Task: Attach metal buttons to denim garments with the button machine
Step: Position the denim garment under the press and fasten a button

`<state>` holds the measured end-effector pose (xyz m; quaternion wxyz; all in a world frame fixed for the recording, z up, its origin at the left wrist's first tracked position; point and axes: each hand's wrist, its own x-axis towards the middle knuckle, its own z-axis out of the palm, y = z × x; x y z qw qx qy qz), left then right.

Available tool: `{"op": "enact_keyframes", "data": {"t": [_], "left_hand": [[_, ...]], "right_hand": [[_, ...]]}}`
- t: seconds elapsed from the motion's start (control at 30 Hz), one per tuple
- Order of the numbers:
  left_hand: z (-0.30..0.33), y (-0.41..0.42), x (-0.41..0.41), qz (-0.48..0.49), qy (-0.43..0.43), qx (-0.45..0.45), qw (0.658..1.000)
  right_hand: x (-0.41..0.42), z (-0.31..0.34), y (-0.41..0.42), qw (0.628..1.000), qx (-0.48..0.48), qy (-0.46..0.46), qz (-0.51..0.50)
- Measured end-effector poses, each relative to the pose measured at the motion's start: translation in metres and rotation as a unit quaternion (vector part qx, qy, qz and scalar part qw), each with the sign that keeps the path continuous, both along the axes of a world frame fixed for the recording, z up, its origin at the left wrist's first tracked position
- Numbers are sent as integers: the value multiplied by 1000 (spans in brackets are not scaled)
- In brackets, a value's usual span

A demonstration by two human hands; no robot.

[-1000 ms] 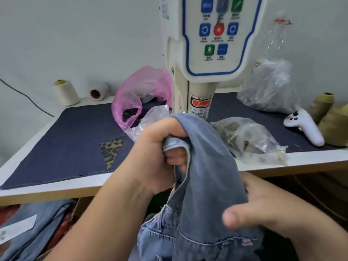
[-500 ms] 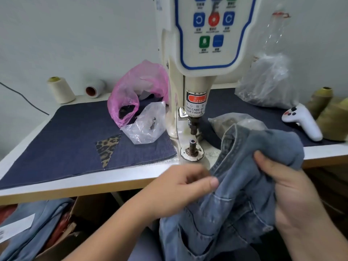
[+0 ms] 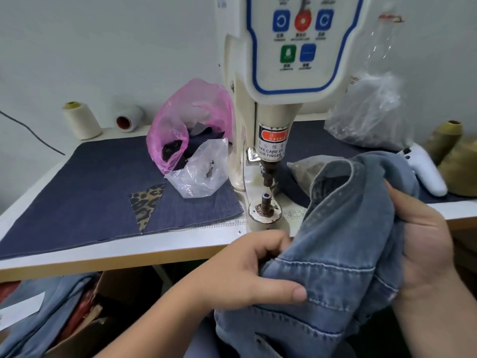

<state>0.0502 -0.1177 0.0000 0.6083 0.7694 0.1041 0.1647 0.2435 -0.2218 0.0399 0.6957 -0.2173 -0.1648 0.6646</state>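
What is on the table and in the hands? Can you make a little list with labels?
machine: button machine, post bare
garment: denim garment, off the post
left hand: left hand pinches a seam
right hand: right hand grips bunched cloth
bags: pink bag, clear bag
thread: cream cone

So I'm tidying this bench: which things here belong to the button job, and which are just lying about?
In use:
denim garment, held by left hand and right hand
button machine with its lower post

Lying about:
pink bag
clear bag
cream thread cone
white controller
leopard-print patch
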Motion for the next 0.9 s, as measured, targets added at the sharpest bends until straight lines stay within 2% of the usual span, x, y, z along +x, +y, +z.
{"op": "enact_keyframes", "data": {"t": [0.1,0.17,0.23,0.3,0.37,0.4,0.43,0.5,0.53,0.57,0.6,0.63,0.67,0.7,0.73,0.77,0.83,0.9], "left_hand": [[2,4,-12,42,-47,-33,997],[8,4,-17,111,-54,-18,992],[14,6,-19,191,-62,46,979],[23,10,-23,260,-81,99,957],[31,15,-28,266,-102,74,956],[34,17,-29,241,-102,50,964],[37,18,-31,207,-96,38,973],[43,17,-30,134,-74,46,987],[47,15,-28,96,-61,50,992],[52,14,-25,59,-49,58,995],[57,12,-22,23,-36,71,997],[63,11,-18,-7,-22,87,996],[68,9,-13,-32,-11,106,994],[74,7,-8,-51,-3,126,991],[79,5,-3,-67,-1,144,987],[83,4,1,-80,-2,159,984],[89,4,5,-93,-2,171,981],[90,6,5,-85,8,171,982]], "right_hand": [[9,9,9,991,-11,-85,-105],[11,5,24,983,-83,-115,-116],[20,-1,29,940,-136,-207,-234],[20,0,28,924,-124,-239,-270],[18,-4,25,887,-140,-319,-304],[18,-8,23,851,-164,-380,-323],[19,-11,21,797,-200,-454,-344],[14,-12,17,645,-263,-601,-392],[10,-10,13,592,-235,-645,-421],[7,-10,11,561,-177,-675,-445],[6,-6,8,548,-112,-698,-447],[5,-1,6,566,-43,-709,-419],[4,4,6,619,28,-700,-355],[4,7,6,689,96,-671,-258],[3,10,7,749,148,-631,-137],[-1,12,8,792,177,-584,-20],[-6,11,10,860,166,-462,140],[-2,4,11,896,134,-367,209]]}}
